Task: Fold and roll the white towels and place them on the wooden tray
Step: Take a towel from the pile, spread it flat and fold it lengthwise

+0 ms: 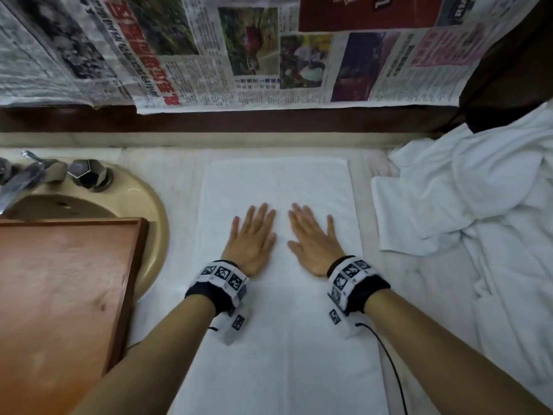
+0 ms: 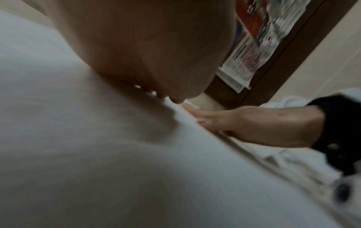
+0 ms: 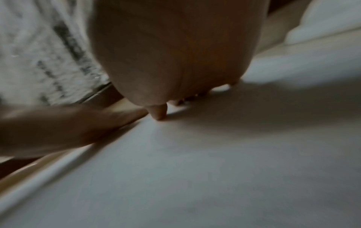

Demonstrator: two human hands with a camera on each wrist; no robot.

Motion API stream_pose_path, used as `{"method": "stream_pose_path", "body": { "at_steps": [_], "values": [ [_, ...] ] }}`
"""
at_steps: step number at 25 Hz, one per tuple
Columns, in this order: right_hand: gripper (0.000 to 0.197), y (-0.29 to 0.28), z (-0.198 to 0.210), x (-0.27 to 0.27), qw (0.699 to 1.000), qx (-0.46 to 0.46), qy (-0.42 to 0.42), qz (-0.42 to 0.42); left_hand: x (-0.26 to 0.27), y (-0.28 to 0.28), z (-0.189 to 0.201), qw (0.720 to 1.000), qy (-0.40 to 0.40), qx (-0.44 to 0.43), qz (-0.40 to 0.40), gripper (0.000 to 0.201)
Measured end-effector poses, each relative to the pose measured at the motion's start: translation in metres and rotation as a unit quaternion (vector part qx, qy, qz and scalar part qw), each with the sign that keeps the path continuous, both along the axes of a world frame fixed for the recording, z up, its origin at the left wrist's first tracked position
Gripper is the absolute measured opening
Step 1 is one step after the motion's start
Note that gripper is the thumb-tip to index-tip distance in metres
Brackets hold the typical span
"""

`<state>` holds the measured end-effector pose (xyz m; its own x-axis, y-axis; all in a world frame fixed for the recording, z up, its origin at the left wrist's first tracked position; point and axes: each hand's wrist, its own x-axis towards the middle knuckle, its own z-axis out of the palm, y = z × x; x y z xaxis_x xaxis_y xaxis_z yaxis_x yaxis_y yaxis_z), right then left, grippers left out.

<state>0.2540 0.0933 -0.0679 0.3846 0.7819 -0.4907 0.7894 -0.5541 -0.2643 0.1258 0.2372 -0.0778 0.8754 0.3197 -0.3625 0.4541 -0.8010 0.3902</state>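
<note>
While my palms press it flat, the folded white towel (image 1: pixel 278 265) lies on the counter with its long axis running straight away from me, its near end cut off by the frame. My left hand (image 1: pixel 251 238) and right hand (image 1: pixel 314 241) rest side by side on it, fingers straight, gripping nothing. Both wrist views are blurred, perhaps showing only palm heels on cloth. Only the head view shows the wooden tray (image 1: pixel 128 280) left, over the sink (image 1: pixel 149 205), and the crumpled towels (image 1: pixel 478 190) right.

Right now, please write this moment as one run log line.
stage: smoothing | left hand: flat on folded towel | right hand: flat on it | wooden tray: no towels | towel pile: waiting
</note>
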Motion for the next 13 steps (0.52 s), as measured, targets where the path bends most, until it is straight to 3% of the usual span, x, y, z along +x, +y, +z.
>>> {"method": "stream_pose_path", "body": {
  "at_steps": [2,4,5,7,9,11,13],
  "values": [
    [0.066,-0.024,-0.008,0.028,0.991,-0.044,-0.03,-0.126,-0.021,0.026,-0.01,0.992,0.039,0.046,0.107,0.059],
    [0.068,-0.042,-0.002,0.042,0.968,-0.092,-0.059,-0.224,-0.029,0.043,-0.002,0.966,0.075,0.057,0.239,0.063],
    [0.068,-0.042,0.004,0.029,0.972,-0.086,-0.067,-0.208,-0.027,0.034,0.004,0.969,0.064,0.047,0.234,0.064],
    [0.067,-0.037,0.008,-0.028,0.997,-0.025,-0.036,-0.066,-0.021,-0.019,0.012,0.995,0.014,0.001,0.102,0.062],
    [0.065,-0.051,0.002,-0.077,0.999,-0.006,0.006,0.052,-0.038,-0.058,0.004,1.0,0.014,-0.018,0.005,0.06],
    [0.065,-0.08,-0.008,-0.072,1.0,-0.018,-0.015,0.011,-0.065,-0.039,-0.007,0.997,0.038,0.037,0.049,0.059],
    [0.067,-0.108,-0.009,-0.052,0.989,-0.056,-0.061,-0.121,-0.091,-0.01,-0.005,0.978,0.074,0.059,0.188,0.061]
  ]
}}
